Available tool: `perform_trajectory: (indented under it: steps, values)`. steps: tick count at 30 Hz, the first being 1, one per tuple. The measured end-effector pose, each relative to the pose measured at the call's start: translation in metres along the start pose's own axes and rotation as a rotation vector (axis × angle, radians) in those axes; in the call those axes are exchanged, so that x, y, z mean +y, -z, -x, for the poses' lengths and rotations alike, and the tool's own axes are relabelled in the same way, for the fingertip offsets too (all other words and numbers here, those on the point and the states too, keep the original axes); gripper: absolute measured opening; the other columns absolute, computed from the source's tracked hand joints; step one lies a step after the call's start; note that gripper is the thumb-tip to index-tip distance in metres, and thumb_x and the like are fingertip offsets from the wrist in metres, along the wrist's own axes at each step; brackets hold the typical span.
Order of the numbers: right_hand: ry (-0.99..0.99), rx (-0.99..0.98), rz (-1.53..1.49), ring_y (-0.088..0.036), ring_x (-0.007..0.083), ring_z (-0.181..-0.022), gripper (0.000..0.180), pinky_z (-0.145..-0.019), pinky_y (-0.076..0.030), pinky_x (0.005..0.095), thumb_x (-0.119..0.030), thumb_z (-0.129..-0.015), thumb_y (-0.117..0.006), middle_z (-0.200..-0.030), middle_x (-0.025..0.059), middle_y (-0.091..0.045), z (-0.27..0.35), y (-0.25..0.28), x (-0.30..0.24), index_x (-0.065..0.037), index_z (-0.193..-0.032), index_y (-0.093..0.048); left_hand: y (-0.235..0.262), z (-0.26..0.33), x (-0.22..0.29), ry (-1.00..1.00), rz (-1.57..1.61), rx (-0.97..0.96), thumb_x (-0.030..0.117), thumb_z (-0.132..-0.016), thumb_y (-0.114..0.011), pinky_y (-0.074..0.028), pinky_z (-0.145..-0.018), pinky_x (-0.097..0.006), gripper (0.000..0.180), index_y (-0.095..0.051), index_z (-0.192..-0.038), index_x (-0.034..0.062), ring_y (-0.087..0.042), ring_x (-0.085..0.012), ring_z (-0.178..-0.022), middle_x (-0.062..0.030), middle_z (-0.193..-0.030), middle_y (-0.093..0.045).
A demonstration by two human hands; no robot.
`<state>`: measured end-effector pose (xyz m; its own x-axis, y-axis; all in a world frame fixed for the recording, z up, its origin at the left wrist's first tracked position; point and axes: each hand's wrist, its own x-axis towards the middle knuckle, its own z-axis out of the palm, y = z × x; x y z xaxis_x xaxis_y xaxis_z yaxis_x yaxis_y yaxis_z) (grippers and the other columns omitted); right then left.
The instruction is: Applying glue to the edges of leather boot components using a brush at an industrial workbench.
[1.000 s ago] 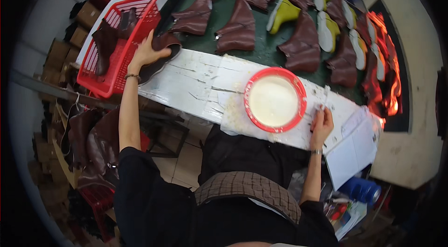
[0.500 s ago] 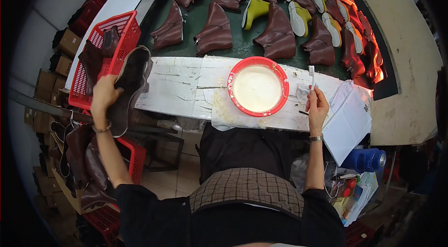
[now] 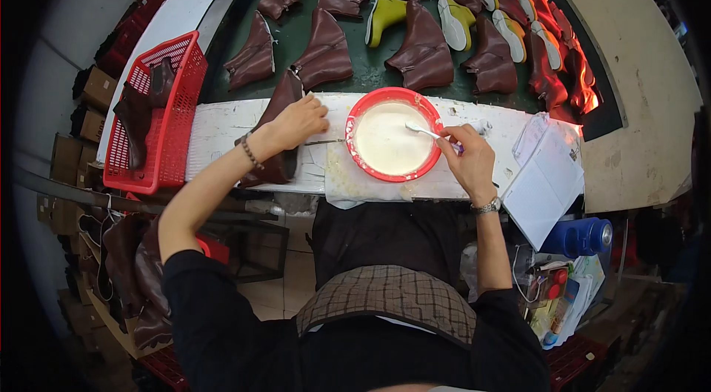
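A dark brown boot [image 3: 280,99] lies on the white bench, left of a red bowl [image 3: 354,146] of cream-coloured liquid [image 3: 389,141]. Across the boot reaches my left hand [image 3: 298,124], its fingers bent over the boot's right edge; the fingertips are partly hidden. My right hand [image 3: 471,161] is closed on a toothbrush [image 3: 425,131] with a pale neck and a bit of purple at its handle. The brush head dips into the liquid near the bowl's right side.
Several brown boots [image 3: 421,51] and yellow boot forms [image 3: 385,15] cover the green surface [image 3: 363,92] behind. Red-glowing light falls at far right. A red basket [image 3: 194,70] with boots stands left; papers [image 3: 544,188] and a blue flask [image 3: 574,236] sit right.
My left hand has brought the boot from beside the red basket rightward onto the bench. My right hand has moved left, lowering the toothbrush from upright into the bowl's liquid.
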<state>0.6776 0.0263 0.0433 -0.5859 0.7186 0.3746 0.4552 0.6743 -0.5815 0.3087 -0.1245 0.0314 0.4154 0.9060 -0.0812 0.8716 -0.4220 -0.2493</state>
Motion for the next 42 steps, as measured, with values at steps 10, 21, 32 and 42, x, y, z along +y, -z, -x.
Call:
perform_trajectory:
  steps: [10, 21, 32, 42]
  values:
    - [0.168, -0.21, 0.275, -0.07, 0.0261, -0.074, 0.013, -0.065, -0.053, 0.0395, -0.023, -0.087, -0.075, -0.086, 0.0035, -0.069, -0.018, 0.01, -0.015, -0.012, -0.094, -0.078, -0.03, 0.07, 0.003, 1.045, 0.742, 0.4, 0.057, -0.067, -0.087, -0.048, -0.104, -0.048, 0.125, -0.025, -0.161, 0.0042, -0.06, -0.051, -0.12, -0.031, -0.137, -0.059]
    - [0.044, -0.036, -0.124, -0.061, 0.018, -0.066, 0.014, -0.062, -0.048, 0.0297, -0.012, -0.092, -0.075, -0.085, 0.0066, -0.068, -0.003, 0.018, 0.005, -0.005, -0.103, -0.077, 0.084, 0.074, 0.04, 0.947, 1.519, 0.297, 0.009, -0.079, -0.069, -0.051, -0.081, -0.026, 0.041, -0.069, -0.118, -0.0049, -0.063, -0.0107, -0.087, -0.0039, -0.097, -0.072]
    - [0.429, -0.071, -0.317, -0.062, 0.0089, -0.083, 0.013, -0.087, -0.033, 0.0306, -0.016, -0.084, -0.083, -0.09, -0.0031, -0.07, -0.047, 0.008, -0.037, -0.014, -0.097, -0.081, 0.132, 0.049, 0.07, 0.761, 1.652, 0.04, 0.007, -0.083, -0.073, -0.049, -0.073, -0.023, 0.026, -0.072, -0.105, -0.0052, -0.058, -0.0047, -0.081, 0.0016, -0.087, -0.068]
    - [0.355, 0.042, -0.319, -0.059, 0.01, -0.081, 0.015, -0.086, -0.033, 0.0319, -0.017, -0.083, -0.085, -0.088, -0.0041, -0.067, -0.006, -0.02, -0.053, -0.017, -0.098, -0.081, 0.129, 0.039, 0.085, 0.93, 1.435, 0.803, 0.001, -0.089, -0.066, -0.052, -0.087, -0.027, 0.035, -0.068, -0.124, -0.0073, -0.065, -0.0097, -0.095, -0.0058, -0.106, -0.075]
